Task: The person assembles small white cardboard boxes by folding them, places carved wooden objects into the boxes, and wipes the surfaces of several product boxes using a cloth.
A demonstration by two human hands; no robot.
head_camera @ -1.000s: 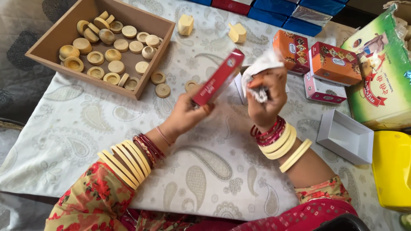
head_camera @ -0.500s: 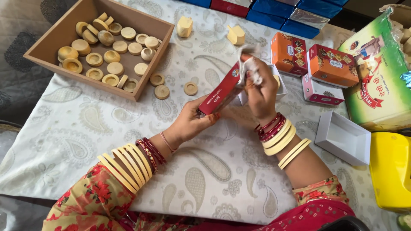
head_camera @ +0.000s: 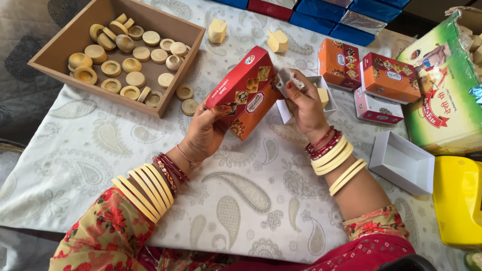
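Observation:
My left hand [head_camera: 206, 133] holds a flat red and orange carton sleeve [head_camera: 244, 93], tilted up over the patterned tablecloth [head_camera: 241, 200]. My right hand [head_camera: 304, 105] pinches a small white piece [head_camera: 284, 79] right at the sleeve's upper right edge. Just behind my right hand lies an open white tray box [head_camera: 321, 83] with a pale block in it. Both wrists wear cream and red bangles.
A wooden tray [head_camera: 60, 45] at the back left holds several round wooden pieces; two more discs [head_camera: 187, 99] lie beside it. Orange-red cartons [head_camera: 366, 73], an empty white tray [head_camera: 401, 160], a green box [head_camera: 444, 95], a yellow container [head_camera: 459, 200] stand right. Blue packs line the far edge.
The sleeve has turned from edge-on to showing its printed face. Both hands have shifted slightly, with my right hand staying at the sleeve's upper end.

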